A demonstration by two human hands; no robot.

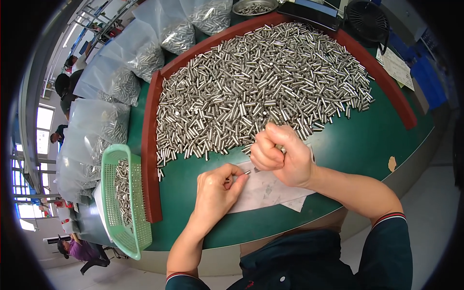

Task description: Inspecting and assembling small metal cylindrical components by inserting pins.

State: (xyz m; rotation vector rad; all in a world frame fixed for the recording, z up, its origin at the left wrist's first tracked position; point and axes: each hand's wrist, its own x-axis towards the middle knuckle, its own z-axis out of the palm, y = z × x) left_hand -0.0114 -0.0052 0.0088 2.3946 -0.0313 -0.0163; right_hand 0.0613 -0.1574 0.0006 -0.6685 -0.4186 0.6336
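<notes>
Head view: at lower centre of the frame, the left hand (216, 189) pinches 1 small metal pin (247, 172) over a white paper (270, 189) on the green bench (357, 145). The right hand (280, 155) is a closed fist, apparently holding more pins. This looks like one-by-one sorting; next likely calls for setting this pin aside.

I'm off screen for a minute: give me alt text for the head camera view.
Over a green table, the left hand pinches one small metal pin above a sheet of paper while the right hand is closed in a fist. Behind them lies a big heap of pins; a green basket sits left.
</notes>
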